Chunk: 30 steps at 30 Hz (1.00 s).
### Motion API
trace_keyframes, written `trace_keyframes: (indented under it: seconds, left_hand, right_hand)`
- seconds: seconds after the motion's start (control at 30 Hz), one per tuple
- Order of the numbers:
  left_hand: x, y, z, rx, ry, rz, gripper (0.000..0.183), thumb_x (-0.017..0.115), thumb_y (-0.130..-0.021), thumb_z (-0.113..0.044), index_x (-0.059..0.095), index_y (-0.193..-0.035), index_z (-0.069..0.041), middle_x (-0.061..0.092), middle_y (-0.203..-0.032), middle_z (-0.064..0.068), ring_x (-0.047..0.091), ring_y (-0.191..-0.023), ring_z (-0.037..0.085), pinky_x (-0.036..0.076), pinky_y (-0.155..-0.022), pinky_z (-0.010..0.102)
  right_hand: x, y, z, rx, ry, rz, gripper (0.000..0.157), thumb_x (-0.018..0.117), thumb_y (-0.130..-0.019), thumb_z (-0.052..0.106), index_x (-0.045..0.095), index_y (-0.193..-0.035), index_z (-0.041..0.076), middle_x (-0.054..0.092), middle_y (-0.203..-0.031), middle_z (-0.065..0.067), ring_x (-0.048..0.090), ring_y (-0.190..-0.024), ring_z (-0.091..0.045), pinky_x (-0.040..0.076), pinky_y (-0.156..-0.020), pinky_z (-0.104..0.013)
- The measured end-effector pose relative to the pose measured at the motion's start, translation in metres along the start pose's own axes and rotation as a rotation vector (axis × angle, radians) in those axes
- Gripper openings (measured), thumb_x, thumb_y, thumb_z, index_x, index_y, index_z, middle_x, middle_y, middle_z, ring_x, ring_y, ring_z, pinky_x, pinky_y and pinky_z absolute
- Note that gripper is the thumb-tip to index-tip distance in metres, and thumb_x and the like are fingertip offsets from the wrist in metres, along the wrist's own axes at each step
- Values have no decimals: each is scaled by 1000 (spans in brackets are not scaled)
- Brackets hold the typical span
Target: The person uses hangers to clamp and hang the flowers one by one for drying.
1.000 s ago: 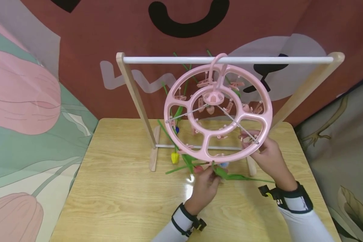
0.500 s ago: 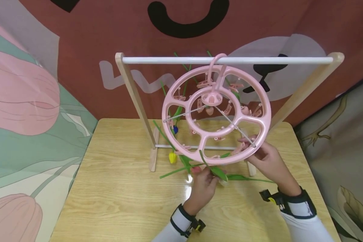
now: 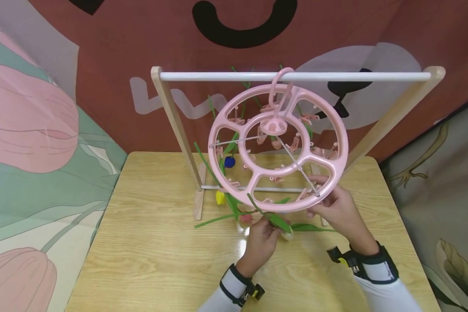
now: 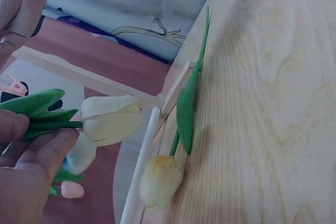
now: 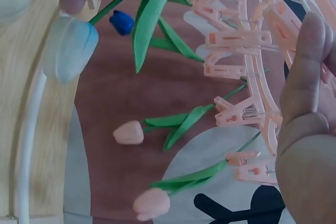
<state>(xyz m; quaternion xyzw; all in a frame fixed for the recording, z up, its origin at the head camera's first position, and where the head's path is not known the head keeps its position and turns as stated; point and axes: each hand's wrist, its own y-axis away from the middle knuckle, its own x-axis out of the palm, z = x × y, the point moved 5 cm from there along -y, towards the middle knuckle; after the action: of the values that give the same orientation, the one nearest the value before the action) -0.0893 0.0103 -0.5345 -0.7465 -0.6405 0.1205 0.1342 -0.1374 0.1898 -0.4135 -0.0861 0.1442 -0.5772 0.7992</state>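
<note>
My left hand pinches the green stem and leaves of a white artificial tulip just below the front of a pink round clip hanger. My right hand grips the hanger's rim at the lower right, fingers partly hidden behind it. In the right wrist view its thumb lies beside a pink clip. Blue, yellow and pink tulips hang bloom-down from clips. A white-and-pale-blue tulip hangs near my left hand; its attachment is hidden.
A wooden stand with a white top bar carries the hanger by its hook. One cream tulip lies on the wooden table. Patterned cloth rises close behind the stand; a lower white bar joins its feet.
The hanger has turned, its front side and hanging tulips shifting left, with my right hand moving slightly left at the rim. My left hand has tilted the white tulip's leaves and stem leftward.
</note>
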Motion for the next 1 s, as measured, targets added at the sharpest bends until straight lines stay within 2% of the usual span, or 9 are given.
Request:
trace_keyframes:
  seconds: [0.1, 0.2, 0.33, 0.4, 0.47, 0.57, 0.73, 0.87, 1.0]
  left_hand:
    - [-1, -1, 4, -17, -11, -2, 28, 61, -91, 14, 65, -116, 2, 77, -109, 18, 76, -94, 23, 65, -71, 34]
    - [-2, -2, 9, -49, 3, -2, 26, 61, -93, 12, 65, -115, 0, 77, -110, 17, 76, -96, 23, 66, -75, 34]
    - [-3, -5, 10, -61, 41, -10, 21, 62, -95, 11, 64, -113, 0, 76, -110, 20, 76, -99, 28, 66, -80, 41]
    - [-4, -6, 10, -52, 52, -20, 20, 62, -95, 11, 64, -112, 2, 75, -110, 23, 76, -98, 31, 65, -79, 47]
    - [-5, -7, 9, -47, 37, -40, 21, 63, -94, 11, 65, -112, 3, 75, -107, 23, 76, -94, 30, 65, -76, 50]
    - [-6, -8, 9, -59, -14, -63, 24, 64, -94, 10, 66, -116, 1, 76, -105, 21, 77, -92, 28, 66, -74, 43]
    - [-7, -10, 9, -80, -68, -76, 27, 64, -93, 9, 67, -118, -1, 77, -104, 18, 77, -89, 32, 65, -73, 29]
    - [-7, -11, 8, -74, -103, -88, 28, 64, -93, 11, 67, -119, 0, 76, -105, 19, 76, -88, 33, 65, -73, 26]
    - [-7, -11, 8, -77, -134, -98, 31, 64, -94, 10, 67, -122, -1, 76, -109, 18, 76, -92, 31, 65, -75, 25]
  right_hand:
    - [5, 0, -2, 19, 13, 0, 44, 67, -86, -22, 58, -128, -11, 74, -96, 3, 70, -66, -9, 61, -57, -24]
    - [12, 0, -6, 22, 12, -8, 36, 71, -84, -21, 59, -117, -15, 72, -100, 5, 71, -71, -8, 63, -61, -24]
    - [21, 1, -12, 18, 42, -39, 45, 75, -78, -22, 56, -118, -15, 66, -108, 7, 70, -88, -5, 64, -71, -24]
    - [25, 1, -14, -5, 63, -55, 49, 76, -75, -24, 55, -119, -15, 65, -111, 7, 68, -96, -4, 63, -77, -21]
    - [30, 1, -14, -24, 73, -55, 51, 77, -74, -25, 56, -119, -14, 65, -112, 7, 68, -97, -4, 62, -80, -20]
    - [38, 2, -15, -66, 98, -55, 53, 79, -71, -25, 59, -118, -12, 66, -109, 5, 67, -96, -4, 60, -83, -17]
    - [49, 2, -14, -136, 126, -71, 55, 82, -66, -25, 63, -114, -9, 66, -104, 1, 65, -89, -5, 59, -79, -16]
    - [54, 1, -13, -158, 123, -90, 51, 83, -63, -25, 66, -108, -7, 68, -101, 1, 65, -85, -5, 59, -72, -17]
    - [57, 1, -13, -154, 152, -91, 46, 85, -64, -22, 67, -102, -4, 66, -94, 3, 59, -77, -7, 55, -63, -16]
